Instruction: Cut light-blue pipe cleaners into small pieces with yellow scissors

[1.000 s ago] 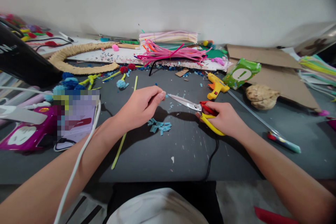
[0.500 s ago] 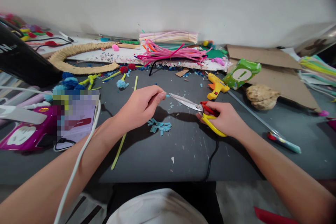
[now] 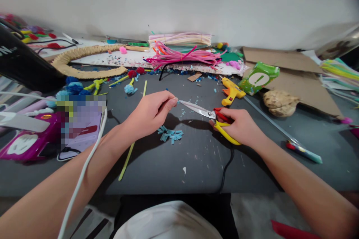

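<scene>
My right hand [image 3: 241, 127] grips yellow-and-red scissors [image 3: 209, 116], blades closed and pointing left toward my left hand [image 3: 153, 114]. My left hand is pinched at the fingertips just beside the blade tips; what it pinches is too small to make out. Below the two hands a small heap of blue cut pieces [image 3: 170, 134] lies on the dark grey table [image 3: 182, 164]. A yellow-green stick [image 3: 127, 157] lies under my left wrist.
A yellow glue gun [image 3: 231, 91], a green packet [image 3: 258, 78], a brown lump [image 3: 279, 103], cardboard [image 3: 288, 67], a pink pipe-cleaner bundle [image 3: 182, 58], a woven arc [image 3: 84, 59], pom-poms [image 3: 73, 87] and a white cable [image 3: 84, 171] surround the hands.
Almost nothing differs; a small blue bit seen at my left fingertips half a second ago no longer shows, and the scissors shifted very slightly.
</scene>
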A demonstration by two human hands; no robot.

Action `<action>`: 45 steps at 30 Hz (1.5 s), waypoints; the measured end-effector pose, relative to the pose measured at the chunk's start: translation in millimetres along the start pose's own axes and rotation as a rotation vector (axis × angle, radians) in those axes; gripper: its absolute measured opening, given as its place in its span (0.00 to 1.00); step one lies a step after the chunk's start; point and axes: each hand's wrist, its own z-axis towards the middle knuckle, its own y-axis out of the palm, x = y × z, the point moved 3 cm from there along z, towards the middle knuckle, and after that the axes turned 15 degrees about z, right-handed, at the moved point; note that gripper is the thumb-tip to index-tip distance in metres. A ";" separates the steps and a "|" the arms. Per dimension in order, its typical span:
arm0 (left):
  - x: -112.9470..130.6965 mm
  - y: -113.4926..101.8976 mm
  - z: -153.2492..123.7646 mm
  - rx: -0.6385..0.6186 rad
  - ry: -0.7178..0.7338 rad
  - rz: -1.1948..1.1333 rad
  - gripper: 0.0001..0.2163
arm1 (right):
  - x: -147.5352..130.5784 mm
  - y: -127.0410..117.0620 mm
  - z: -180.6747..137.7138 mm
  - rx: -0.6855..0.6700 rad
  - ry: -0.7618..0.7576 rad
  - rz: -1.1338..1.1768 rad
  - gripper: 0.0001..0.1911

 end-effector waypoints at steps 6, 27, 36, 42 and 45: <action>-0.1 -0.1 0.0 0.005 0.000 0.002 0.11 | 0.2 -0.5 0.2 0.032 0.002 0.003 0.13; -0.1 -0.2 0.1 0.001 -0.028 -0.026 0.11 | 2.1 0.1 0.7 0.028 0.005 -0.024 0.12; 1.3 -1.1 0.8 0.002 -0.019 -0.011 0.12 | 0.2 1.5 -0.8 0.035 0.021 0.046 0.19; 1.3 0.2 0.2 0.007 -0.005 -0.032 0.11 | 2.1 2.6 -0.6 0.016 0.037 0.047 0.15; 1.4 0.4 0.0 0.004 -0.008 -0.032 0.10 | 2.4 2.5 -0.2 0.013 0.041 0.051 0.15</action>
